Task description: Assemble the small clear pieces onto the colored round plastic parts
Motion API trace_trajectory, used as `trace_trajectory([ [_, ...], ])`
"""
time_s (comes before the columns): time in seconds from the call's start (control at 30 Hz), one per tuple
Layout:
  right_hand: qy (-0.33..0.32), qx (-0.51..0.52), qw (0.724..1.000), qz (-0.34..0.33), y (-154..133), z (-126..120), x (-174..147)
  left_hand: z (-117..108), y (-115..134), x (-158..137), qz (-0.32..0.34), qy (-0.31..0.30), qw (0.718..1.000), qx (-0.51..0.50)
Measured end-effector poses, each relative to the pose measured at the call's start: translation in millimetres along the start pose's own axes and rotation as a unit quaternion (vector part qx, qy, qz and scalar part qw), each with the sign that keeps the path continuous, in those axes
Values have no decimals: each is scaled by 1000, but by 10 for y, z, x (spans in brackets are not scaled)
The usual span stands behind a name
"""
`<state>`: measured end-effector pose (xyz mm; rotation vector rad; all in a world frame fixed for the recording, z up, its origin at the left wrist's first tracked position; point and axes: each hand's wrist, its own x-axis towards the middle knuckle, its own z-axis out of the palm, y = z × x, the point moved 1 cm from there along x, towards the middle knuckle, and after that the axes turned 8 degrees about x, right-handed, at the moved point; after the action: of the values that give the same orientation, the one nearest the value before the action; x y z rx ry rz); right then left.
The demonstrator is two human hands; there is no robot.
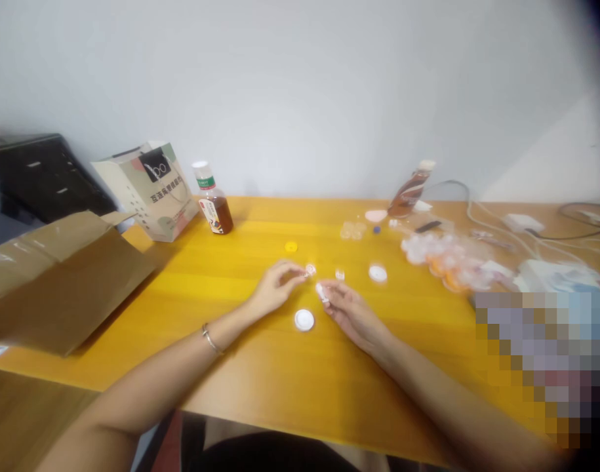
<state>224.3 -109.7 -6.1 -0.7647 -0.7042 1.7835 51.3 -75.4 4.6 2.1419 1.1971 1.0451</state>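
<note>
Over the middle of the table, my left hand (275,286) pinches a small whitish round piece (310,269) with reddish marks, blurred at the fingertips. A little to the right and nearer, my right hand (351,311) has thumb and fingers closed on a small white piece (322,292); its exact kind is too blurred to tell. The two pieces are apart. Below and between the hands lies a white round lid (304,320). Beyond my right hand are a small clear-and-white piece (340,274) and another white disc (377,273). A yellow round cap (290,247) lies farther back.
A cardboard box (58,282) and a paper bag (155,190) stand left on the table (240,387). One bottle of brown liquid (216,206) is near the wall; another bottle (410,191) leans at right. Clustered small plastic containers (447,259), cables and a pixelated area fill the right.
</note>
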Motion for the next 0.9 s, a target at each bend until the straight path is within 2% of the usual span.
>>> trace_trajectory([
  [0.07,18,-14,1000,-8,-2,-1,-1,2,-71,19,23,6,994,103],
  [0.2,36,-61,997,-12,0,3,1,30,-108,15,64,-45,962,262],
  [0.37,54,-100,993,-23,-14,10,10,48,-83,5,77,-74,943,317],
  [0.6,77,-92,992,-26,-27,23,0,22,-105,-13,57,-56,961,265],
  [0.77,74,-75,994,-26,-27,10,4,39,-165,-7,39,-29,992,115],
  [0.9,59,-45,997,-36,-25,-1,1,56,-200,3,17,-11,1000,5],
])
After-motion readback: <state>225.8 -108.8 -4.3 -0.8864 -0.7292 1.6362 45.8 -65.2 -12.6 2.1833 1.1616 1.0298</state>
